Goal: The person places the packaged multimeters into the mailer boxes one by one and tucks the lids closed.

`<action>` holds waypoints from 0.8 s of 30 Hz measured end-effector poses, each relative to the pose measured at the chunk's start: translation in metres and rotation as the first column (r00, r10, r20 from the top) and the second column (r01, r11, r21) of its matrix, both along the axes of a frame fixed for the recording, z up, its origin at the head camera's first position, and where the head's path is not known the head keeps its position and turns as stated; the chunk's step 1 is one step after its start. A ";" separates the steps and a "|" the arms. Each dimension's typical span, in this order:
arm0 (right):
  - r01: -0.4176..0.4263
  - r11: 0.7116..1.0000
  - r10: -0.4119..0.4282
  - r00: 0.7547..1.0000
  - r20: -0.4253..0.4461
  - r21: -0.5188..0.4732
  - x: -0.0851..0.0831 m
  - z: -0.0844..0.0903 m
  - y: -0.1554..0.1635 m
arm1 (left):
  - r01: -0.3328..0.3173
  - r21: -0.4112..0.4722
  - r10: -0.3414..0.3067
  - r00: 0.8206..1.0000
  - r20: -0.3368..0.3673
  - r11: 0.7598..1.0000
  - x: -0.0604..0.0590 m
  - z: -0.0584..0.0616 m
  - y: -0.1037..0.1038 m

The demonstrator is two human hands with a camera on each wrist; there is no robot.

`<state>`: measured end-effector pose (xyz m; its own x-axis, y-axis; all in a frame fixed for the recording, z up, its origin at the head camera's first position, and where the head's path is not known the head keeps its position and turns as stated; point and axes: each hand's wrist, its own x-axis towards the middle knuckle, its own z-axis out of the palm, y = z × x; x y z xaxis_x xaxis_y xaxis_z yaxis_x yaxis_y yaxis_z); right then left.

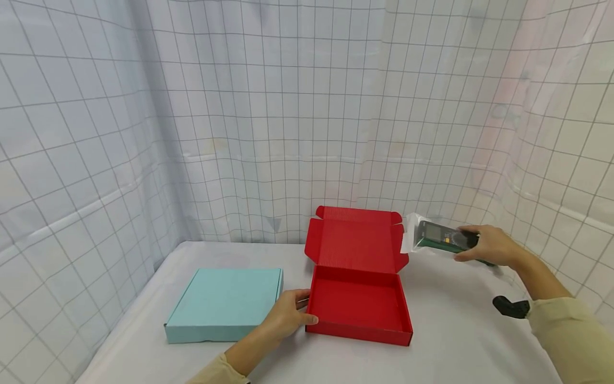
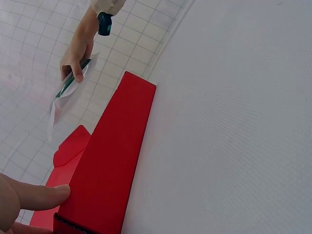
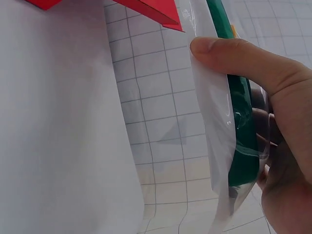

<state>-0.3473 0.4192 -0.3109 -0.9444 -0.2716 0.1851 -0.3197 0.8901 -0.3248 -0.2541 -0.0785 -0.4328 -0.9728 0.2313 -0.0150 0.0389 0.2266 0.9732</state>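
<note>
I see my left hand resting against the left wall of the open red box, thumb along its front corner. The box's lid stands upright behind the tray, flaps spread. Just left of that hand lies a closed light blue box, flat on the white table. My right hand is raised to the right of the red lid, gripping a green device in a clear plastic bag, the bag's loose end pointing toward the lid. White gridded curtains hang all around.
</note>
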 end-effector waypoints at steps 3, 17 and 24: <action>-0.021 1.000 0.020 1.000 -0.019 -0.018 0.000 0.001 -0.008 | 0.002 0.000 -0.002 1.000 -0.001 1.000 0.001 0.001 0.000; -0.146 0.984 0.140 0.988 -0.069 -0.103 0.002 -0.005 -0.059 | 0.011 0.008 -0.011 1.000 -0.019 1.000 0.001 0.000 0.000; -0.198 0.973 0.194 0.980 -0.047 -0.122 0.005 -0.011 -0.081 | 0.012 -0.005 -0.012 1.000 -0.024 1.000 0.000 -0.001 0.000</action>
<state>-0.3427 0.3380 -0.3215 -0.8674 -0.4236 0.2611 -0.4971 0.7620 -0.4152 -0.2539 -0.0783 -0.4340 -0.9701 0.2426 0.0072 0.0649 0.2305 0.9709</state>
